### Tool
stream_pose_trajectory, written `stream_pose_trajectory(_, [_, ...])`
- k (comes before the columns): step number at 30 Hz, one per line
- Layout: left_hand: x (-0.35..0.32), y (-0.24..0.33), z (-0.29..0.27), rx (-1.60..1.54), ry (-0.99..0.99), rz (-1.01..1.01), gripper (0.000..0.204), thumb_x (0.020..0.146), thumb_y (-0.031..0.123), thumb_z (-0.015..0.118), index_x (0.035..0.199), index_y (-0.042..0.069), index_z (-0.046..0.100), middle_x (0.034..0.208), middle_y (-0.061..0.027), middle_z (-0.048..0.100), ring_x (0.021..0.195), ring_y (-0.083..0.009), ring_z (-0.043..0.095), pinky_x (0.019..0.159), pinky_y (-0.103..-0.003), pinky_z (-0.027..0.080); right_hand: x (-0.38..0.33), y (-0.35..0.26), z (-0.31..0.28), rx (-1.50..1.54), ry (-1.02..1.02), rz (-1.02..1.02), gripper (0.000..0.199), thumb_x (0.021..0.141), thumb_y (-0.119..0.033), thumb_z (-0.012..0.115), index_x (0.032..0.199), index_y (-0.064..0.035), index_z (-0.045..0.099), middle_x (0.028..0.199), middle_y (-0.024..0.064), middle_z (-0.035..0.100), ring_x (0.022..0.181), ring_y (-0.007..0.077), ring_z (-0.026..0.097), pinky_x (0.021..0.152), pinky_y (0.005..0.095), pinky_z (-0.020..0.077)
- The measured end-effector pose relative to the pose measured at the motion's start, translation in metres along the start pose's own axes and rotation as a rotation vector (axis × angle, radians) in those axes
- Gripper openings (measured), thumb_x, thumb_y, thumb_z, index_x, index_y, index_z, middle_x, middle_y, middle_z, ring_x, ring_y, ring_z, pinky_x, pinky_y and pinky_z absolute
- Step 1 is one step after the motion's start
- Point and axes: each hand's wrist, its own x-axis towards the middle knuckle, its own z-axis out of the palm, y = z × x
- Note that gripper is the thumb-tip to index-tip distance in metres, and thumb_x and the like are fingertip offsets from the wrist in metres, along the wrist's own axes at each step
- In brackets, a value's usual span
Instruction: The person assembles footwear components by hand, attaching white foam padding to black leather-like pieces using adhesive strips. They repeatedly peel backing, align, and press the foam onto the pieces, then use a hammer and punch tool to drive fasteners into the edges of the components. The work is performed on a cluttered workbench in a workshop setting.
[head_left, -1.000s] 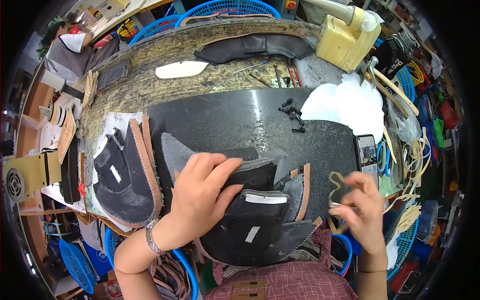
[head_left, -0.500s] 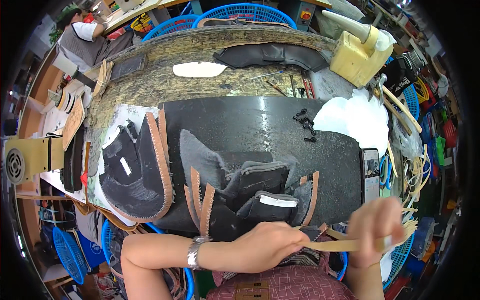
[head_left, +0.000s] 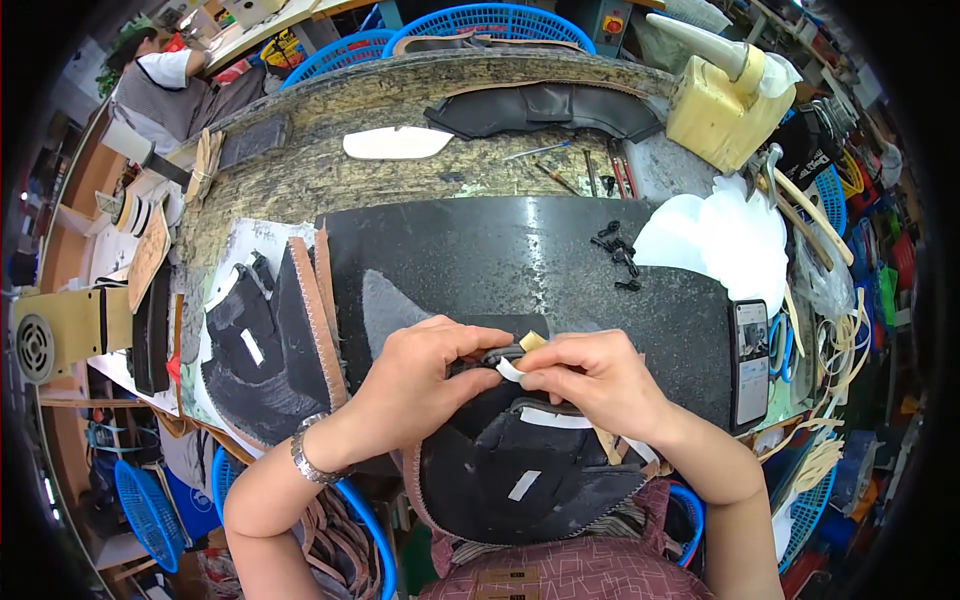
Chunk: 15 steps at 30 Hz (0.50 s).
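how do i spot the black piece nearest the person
On the worn bench lies a large dark mat. At its near edge, find the black jagged-edged piece. Unlike its lookalike to the left, it has the left hand and right hand at its far side.

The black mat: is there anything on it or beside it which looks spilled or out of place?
Nothing looks spilled. The small black pieces lie loosely jumbled on the mat, and the wooden tabletop beyond it looks rough and stained, probably just from wear.
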Motion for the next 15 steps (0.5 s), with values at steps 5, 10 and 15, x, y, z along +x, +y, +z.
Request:
stream_pose_trajectory(5, [0.002,-0.003,-0.007,-0.007,-0.068,0.029,0.035,0.072,0.007,0.071,0.107,0.006,0.065,0.078,-0.0094,0.063,0.073,-0.0207,0.058,0.069,-0.03,0.046,0.006,0.007,0.0,-0.046,-0.005,-0.038,0.016,0.082,-0.009,0.063,0.095,0.0002,0.067,0.074,0.0078,0.065,0.061,0.0087,0.059,0.054,0.0246,0.0462])
stream_pose_trajectory(10, [0.006,0.003,-0.005,0.002,-0.031,0.003,0.029,0.074,0.01,0.069,0.102,0.005,0.067,0.078,-0.0106,0.065,0.074,-0.0235,0.06,0.066,-0.032,0.047,0.004,-0.006,0.002,-0.004,0.025,0.159,0.017,0.082,-0.011,0.063,0.095,-0.0004,0.066,0.072,0.0087,0.066,0.06,0.0099,0.06,0.055,0.025,0.046])
stream_pose_trajectory(15, [0.0,0.0,0.006,0.083,0.104,-0.023,0.026,0.073,0.007,0.07,0.099,0.003,0.067,0.076,-0.0105,0.064,0.069,-0.02,0.06,0.062,-0.03,0.047,-0.035,-0.005,-0.02,-0.19,0.116,0.129,0.019,0.078,-0.011,0.067,0.093,0.0009,0.066,0.073,0.01,0.066,0.06,0.0108,0.06,0.055,0.0244,0.0464])
